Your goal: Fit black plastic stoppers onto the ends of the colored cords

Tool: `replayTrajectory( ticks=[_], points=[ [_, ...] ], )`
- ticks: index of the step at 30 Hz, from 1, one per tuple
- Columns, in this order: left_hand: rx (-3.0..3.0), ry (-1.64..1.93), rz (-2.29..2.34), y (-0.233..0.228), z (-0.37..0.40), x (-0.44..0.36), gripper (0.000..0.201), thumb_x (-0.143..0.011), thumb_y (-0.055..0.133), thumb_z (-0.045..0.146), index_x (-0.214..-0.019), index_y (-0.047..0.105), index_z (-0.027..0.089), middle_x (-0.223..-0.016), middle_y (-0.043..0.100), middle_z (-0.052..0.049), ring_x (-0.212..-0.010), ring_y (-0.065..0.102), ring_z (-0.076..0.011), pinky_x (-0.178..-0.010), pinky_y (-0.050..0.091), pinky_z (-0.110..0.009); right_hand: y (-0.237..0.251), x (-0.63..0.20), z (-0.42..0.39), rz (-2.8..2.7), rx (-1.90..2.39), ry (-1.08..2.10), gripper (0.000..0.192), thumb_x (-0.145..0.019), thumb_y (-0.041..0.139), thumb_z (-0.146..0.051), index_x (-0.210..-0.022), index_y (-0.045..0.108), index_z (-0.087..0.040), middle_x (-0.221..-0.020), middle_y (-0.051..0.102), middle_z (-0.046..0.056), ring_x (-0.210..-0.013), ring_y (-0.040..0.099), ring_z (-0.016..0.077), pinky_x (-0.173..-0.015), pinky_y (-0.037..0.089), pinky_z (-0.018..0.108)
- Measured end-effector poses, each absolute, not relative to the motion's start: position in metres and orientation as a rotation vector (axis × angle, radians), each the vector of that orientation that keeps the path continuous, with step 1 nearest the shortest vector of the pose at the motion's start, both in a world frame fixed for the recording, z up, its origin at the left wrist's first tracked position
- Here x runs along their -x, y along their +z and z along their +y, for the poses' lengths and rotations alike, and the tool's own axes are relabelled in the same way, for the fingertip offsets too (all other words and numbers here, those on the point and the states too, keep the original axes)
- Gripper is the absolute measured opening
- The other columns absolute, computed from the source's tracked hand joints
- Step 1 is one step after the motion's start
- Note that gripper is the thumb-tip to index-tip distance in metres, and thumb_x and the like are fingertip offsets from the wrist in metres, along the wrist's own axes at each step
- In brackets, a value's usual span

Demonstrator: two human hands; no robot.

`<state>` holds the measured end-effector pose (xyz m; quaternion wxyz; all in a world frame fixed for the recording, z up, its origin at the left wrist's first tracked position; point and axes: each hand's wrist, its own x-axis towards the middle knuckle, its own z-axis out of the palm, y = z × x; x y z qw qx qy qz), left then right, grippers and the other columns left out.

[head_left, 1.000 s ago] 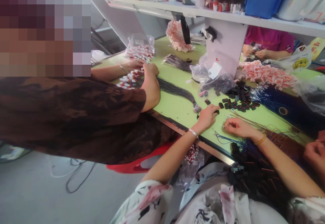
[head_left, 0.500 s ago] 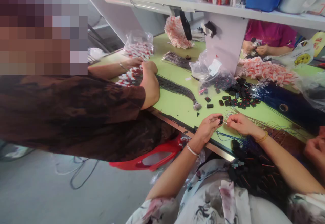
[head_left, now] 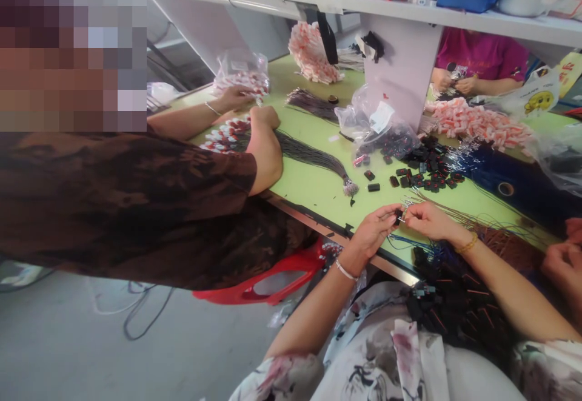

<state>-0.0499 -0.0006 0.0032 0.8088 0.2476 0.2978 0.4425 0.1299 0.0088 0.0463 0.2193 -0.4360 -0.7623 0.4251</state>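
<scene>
My left hand [head_left: 373,231] pinches a small black plastic piece [head_left: 399,216] just above the front edge of the green table [head_left: 318,188]. My right hand [head_left: 427,219] meets it from the right, fingertips closed on a thin wire end at that piece. A scatter of the same small black pieces [head_left: 425,173] lies on the table beyond my hands. Thin brown wires [head_left: 459,219] fan out under my right hand, and finished black pieces with cords [head_left: 448,295] are heaped on my lap.
A person in a brown top [head_left: 136,207] leans on the table at the left, hands among red-and-white parts [head_left: 227,137] and a dark wire bundle [head_left: 313,158]. Another person in magenta [head_left: 482,64] works behind. Plastic bags [head_left: 379,128], a pink parts heap [head_left: 477,125] and a shelf [head_left: 409,16] stand beyond.
My left hand picked up a black piece from the table and drew back to the front edge. My right hand rose to meet it. Both now close together on the piece.
</scene>
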Motion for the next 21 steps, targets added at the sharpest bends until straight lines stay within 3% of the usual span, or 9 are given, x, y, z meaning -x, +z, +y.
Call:
replayTrajectory(
  ticks=[6,12,21],
  points=[
    [-0.642,0.99,0.708,0.002,-0.003,0.05,0.037,-0.06,0.08,0.018,-0.096,0.072,0.016,-0.097,0.07,-0.007,-0.079,0.06,-0.0122,-0.078,0.044,-0.025,0.043,-0.13,0.009,-2.126,1.231,1.167,0.018,-0.073,0.045,-0.02,-0.055,0.042,-0.017,-0.053,0.036,-0.006,-0.05,0.03,0.0072,-0.049,0.025,0.021],
    [-0.786,1.053,0.838,0.009,-0.007,0.045,0.037,-0.056,0.082,0.021,-0.091,0.073,0.015,-0.079,0.071,-0.005,-0.073,0.06,-0.0141,-0.075,0.045,-0.028,0.044,-0.129,0.01,-2.117,1.258,1.162,0.019,-0.074,0.048,-0.022,-0.056,0.044,-0.017,-0.054,0.039,-0.005,-0.051,0.034,0.0082,-0.049,0.027,0.021],
    [-0.772,1.078,0.943,0.007,-0.011,0.038,0.036,-0.054,0.082,0.023,-0.088,0.072,0.013,-0.073,0.069,-0.004,-0.067,0.059,-0.0127,-0.069,0.045,-0.027,0.038,-0.131,0.011,-2.165,1.25,1.143,0.016,-0.075,0.051,-0.021,-0.06,0.049,-0.016,-0.054,0.042,-0.005,-0.051,0.035,0.008,-0.048,0.026,0.02]
  ],
)
